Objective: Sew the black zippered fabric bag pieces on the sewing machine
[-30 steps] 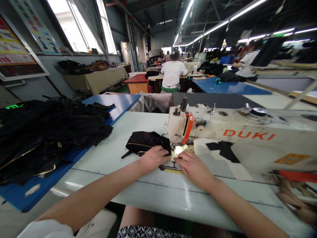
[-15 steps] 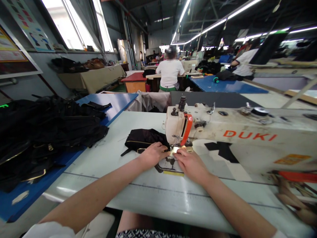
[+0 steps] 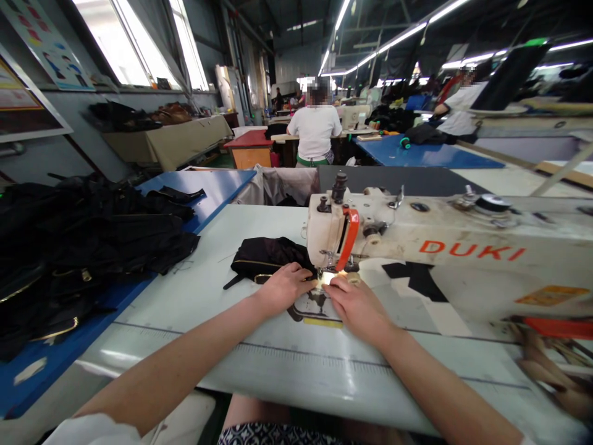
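Note:
A black zippered pouch [image 3: 266, 254] with a gold zip lies on the table, its right end under the head of a white sewing machine [image 3: 393, 225]. My left hand [image 3: 285, 289] is closed on the pouch's near right edge, fingertips beside the needle plate [image 3: 317, 301]. From the other side my right hand [image 3: 356, 306] is closed too, its bent fingers close to the lit presser foot. Whatever those fingers pinch is hidden. A small gap separates the fingertips of both hands.
To the left, a heap of black zippered pieces [image 3: 88, 241] covers much of a blue table [image 3: 217, 182]. Black and white scraps [image 3: 417, 281] lie under the machine's arm. A person in a white top [image 3: 315, 133] sits at another machine ahead.
My head view has shifted slightly. Both hands and the pouch keep nearly the same place at the needle.

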Tool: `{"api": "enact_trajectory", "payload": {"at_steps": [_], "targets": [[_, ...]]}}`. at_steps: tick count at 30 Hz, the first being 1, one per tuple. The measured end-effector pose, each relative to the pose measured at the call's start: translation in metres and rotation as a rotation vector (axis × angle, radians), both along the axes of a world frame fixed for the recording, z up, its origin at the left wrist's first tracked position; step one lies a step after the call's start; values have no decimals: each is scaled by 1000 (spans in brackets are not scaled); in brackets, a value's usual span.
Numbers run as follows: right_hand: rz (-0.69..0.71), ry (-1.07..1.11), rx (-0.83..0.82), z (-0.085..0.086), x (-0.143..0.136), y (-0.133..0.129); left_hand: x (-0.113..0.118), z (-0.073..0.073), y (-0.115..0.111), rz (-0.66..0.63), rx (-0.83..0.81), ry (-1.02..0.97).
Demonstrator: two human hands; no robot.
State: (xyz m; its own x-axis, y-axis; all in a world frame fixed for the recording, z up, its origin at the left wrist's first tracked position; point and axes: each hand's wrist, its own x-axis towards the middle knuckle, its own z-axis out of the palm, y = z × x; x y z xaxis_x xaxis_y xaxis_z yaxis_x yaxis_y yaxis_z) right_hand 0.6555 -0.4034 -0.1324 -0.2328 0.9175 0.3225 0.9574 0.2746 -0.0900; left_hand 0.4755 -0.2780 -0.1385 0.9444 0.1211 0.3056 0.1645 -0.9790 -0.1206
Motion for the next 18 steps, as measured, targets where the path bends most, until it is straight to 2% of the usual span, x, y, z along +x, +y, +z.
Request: {"api": "enact_trajectory", "payload": {"at_steps": [18], "targets": [[-54,28,29,2,0,-2,9,-1,8,20,-56,-5]]}}
